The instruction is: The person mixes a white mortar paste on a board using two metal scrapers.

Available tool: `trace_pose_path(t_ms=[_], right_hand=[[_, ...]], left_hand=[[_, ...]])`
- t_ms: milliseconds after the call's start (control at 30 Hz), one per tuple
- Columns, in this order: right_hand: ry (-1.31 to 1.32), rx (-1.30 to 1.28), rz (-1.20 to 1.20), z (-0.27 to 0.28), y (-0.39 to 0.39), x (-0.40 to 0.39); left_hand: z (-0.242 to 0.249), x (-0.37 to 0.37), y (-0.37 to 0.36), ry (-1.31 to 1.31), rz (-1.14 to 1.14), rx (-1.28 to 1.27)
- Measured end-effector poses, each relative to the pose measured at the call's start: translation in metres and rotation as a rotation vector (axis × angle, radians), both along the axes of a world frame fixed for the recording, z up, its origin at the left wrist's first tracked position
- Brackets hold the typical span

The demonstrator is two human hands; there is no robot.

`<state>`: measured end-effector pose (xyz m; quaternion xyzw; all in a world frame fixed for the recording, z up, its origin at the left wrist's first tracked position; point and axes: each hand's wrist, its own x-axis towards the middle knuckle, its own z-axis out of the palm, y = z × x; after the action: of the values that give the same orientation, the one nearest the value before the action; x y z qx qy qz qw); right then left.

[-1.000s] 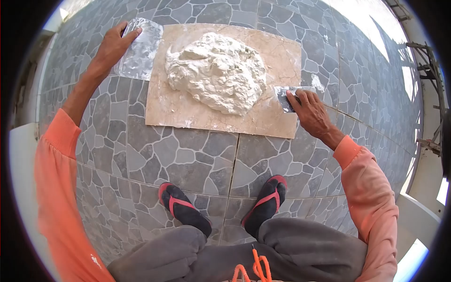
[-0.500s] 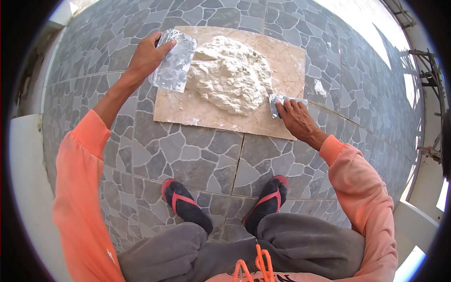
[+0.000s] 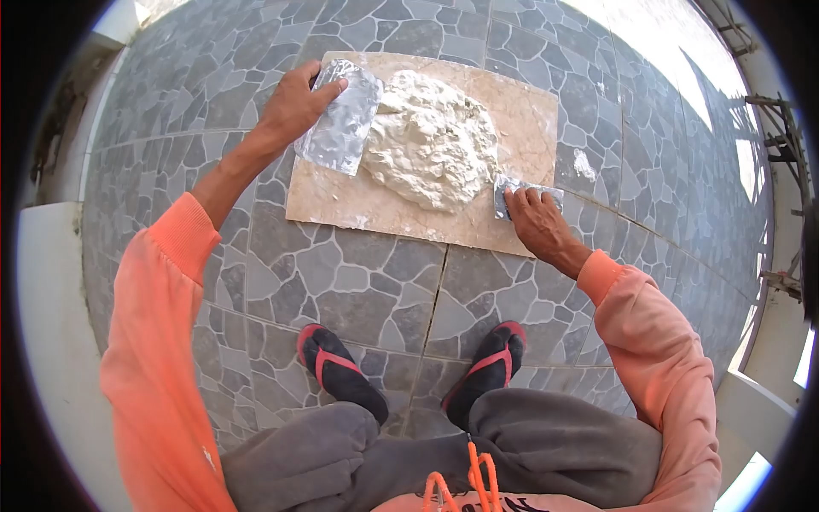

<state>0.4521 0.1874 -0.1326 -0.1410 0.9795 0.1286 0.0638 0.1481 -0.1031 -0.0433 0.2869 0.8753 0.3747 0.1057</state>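
A heap of wet, off-white plaster [image 3: 431, 141] lies on a beige marbled board [image 3: 333, 205]. My left hand [image 3: 299, 107] is closed on the left edge of a flat metal scraper plate [image 3: 345, 119], thumb on top; the plate's right edge meets the left side of the heap. At the lower right of the heap, my right hand [image 3: 544, 224] grips a smaller metal scraper [image 3: 512, 194] with the fingers laid over its face. That scraper's left end is close to the heap's edge. Both blades carry pale smears.
Grey stone-patterned floor tiles [image 3: 358, 282] surround the board. A white plaster splatter [image 3: 583, 165] marks the floor to its right. My feet in dark socks and red flip-flops [image 3: 320, 369] stand below the board. A pale low wall [image 3: 51, 290] runs along the left.
My left hand and its scraper plate have moved right, pushing against the heap's left side, which looks more compact. The right hand has barely shifted, slightly downward in view.
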Motion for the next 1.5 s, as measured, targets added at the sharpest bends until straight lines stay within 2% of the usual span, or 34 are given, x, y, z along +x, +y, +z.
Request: trace_pose_path(t_ms=[133, 233, 267, 367, 500, 567, 667, 767, 900, 933, 1033, 1167, 1200, 1300, 1433, 1467, 1500], right_hand=[[-0.1, -0.057, -0.122, 0.027, -0.002, -0.009], [0.059, -0.038, -0.025, 0.008, 0.004, -0.004], [0.008, -0.038, 0.011, -0.009, 0.009, 0.0], [-0.095, -0.005, -0.083, 0.019, -0.002, -0.005], [0.074, -0.027, -0.013, 0.009, -0.005, -0.005], [0.006, -0.055, -0.002, -0.005, -0.002, -0.002], [-0.068, -0.021, -0.087, 0.026, -0.01, -0.013], [0.117, -0.033, -0.041, 0.01, -0.007, -0.013], [-0.079, -0.055, -0.05, 0.012, -0.005, -0.013], [-0.002, -0.049, -0.058, 0.026, -0.007, -0.017], [0.118, -0.033, -0.038, 0.015, -0.007, -0.02], [-0.135, -0.043, -0.088, 0.012, -0.006, -0.017], [-0.002, -0.047, -0.073, 0.019, -0.006, -0.017], [0.11, -0.02, -0.075, 0.014, -0.007, -0.017], [-0.097, -0.027, -0.061, 0.01, -0.007, -0.014], [0.043, -0.077, -0.09, 0.013, -0.006, -0.017], [0.069, -0.068, -0.086, 0.013, -0.007, -0.017]], left_hand=[[0.008, 0.002, -0.003, -0.106, -0.015, -0.012], [0.012, 0.004, -0.002, -0.107, -0.004, -0.043], [0.005, 0.002, -0.003, -0.078, -0.007, -0.039], [0.015, 0.009, 0.004, -0.116, -0.033, -0.008], [0.014, 0.01, 0.008, -0.129, -0.018, -0.053], [0.011, 0.011, 0.01, -0.105, -0.031, -0.028], [0.02, 0.017, 0.012, -0.13, -0.056, -0.052], [0.013, 0.016, 0.011, -0.133, -0.057, -0.074], [0.018, 0.022, 0.014, -0.188, -0.062, -0.04], [0.018, 0.023, 0.013, -0.184, -0.062, -0.069], [0.017, 0.018, 0.014, -0.16, -0.063, -0.11], [0.017, 0.017, 0.017, -0.191, -0.078, -0.088], [0.018, 0.021, 0.016, -0.218, -0.075, -0.086], [0.014, 0.021, 0.016, -0.209, -0.073, -0.077], [0.01, 0.022, 0.018, -0.176, -0.073, 0.013], [0.011, 0.022, 0.017, -0.194, -0.074, 0.009], [0.013, 0.023, 0.017, -0.209, -0.073, 0.007]])
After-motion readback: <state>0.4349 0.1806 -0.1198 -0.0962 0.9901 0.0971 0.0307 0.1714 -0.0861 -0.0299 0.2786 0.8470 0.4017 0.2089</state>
